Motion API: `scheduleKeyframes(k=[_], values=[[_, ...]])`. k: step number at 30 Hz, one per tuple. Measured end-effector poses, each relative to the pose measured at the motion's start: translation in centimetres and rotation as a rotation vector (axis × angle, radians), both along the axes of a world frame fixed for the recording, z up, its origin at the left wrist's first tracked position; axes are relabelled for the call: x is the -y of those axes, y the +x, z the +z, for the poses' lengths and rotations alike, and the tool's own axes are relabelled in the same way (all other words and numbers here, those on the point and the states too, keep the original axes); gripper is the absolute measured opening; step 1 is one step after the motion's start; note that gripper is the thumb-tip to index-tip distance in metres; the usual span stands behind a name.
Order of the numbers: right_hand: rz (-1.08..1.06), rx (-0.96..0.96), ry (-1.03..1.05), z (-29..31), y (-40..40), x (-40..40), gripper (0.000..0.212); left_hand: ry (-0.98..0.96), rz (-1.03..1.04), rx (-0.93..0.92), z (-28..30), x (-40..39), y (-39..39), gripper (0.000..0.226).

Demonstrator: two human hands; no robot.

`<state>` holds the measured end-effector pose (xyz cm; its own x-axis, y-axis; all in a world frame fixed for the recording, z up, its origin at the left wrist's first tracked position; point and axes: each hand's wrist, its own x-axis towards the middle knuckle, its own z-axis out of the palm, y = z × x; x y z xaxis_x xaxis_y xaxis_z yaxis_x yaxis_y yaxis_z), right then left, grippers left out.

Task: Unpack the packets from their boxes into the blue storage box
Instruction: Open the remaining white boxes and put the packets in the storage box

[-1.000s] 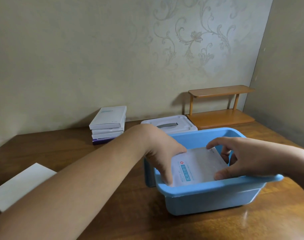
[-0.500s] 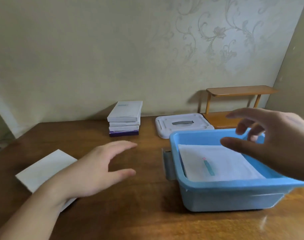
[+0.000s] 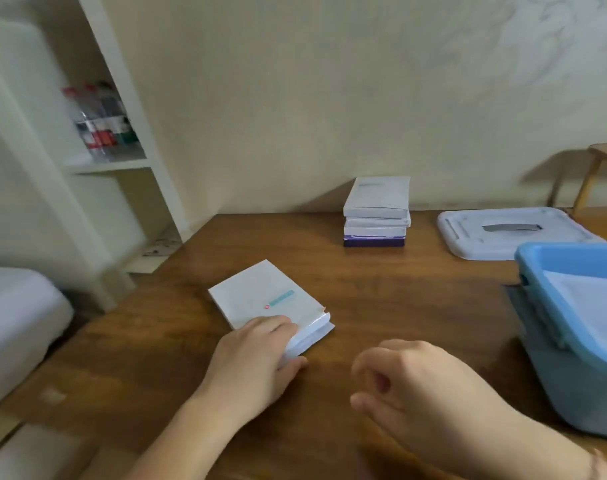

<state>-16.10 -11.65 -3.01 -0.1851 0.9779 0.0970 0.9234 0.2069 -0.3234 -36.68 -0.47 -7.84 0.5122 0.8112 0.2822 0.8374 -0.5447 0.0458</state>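
White box: a flat white carton [image 3: 267, 299] is lying on the tabletop [image 3: 399, 292] near the left, its flap end open and facing the near right; it is looking light and thin-walled, likely to dent if squeezed hard.
Left hand: the left hand [image 3: 257, 358] is gripping the box at its near corner, fingers [image 3: 277, 325] lying on the top face and the thumb curling in against the open end.
Right hand: the right hand [image 3: 416, 386] is hovering just right of the box with fingers loosely curled, holding nothing and touching nothing.
Where to hold: judging by the open flaps, the best grip is seeming to be across the closed long edges, leaving the mouth free for the other hand to draw packets out; the packets are probably thin, smooth and slippery.
Blue storage box: the blue storage box [image 3: 551, 313] is sitting at the right edge of view, well apart from the white box, already holding a white packet [image 3: 593, 306] lying flat inside.
Stack: more boxes [image 3: 377, 211] are waiting piled by the far wall, with the bin's pale lid [image 3: 502, 233] lying flat beside them to the right.
Room to move: bare wood is lying between the hands and the bin, so the carry rightward is looking unobstructed; only the bin's raised rim is needing to be cleared.
Edges: the tabletop's left edge is running close beyond the white box, with a shelf unit [image 3: 97, 161] past it.
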Motion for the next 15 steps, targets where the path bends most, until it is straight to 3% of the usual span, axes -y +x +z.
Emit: scheduleKeyframes(k=[5,10,15], values=[[-0.019,0.027,0.119,-3.1,-1.2,-4.1,0.023,-0.135,0.098,-0.015,0.4,-2.0,-1.8,0.07],[0.113,0.074,0.166,-5.2,-2.7,-6.3,0.037,-0.063,0.05,-0.104,0.9,-1.9,-1.6,0.05],[0.136,0.185,0.293,-5.8,-2.3,-7.2,0.027,0.074,-0.136,-0.157,2.1,-1.8,-2.0,0.035]])
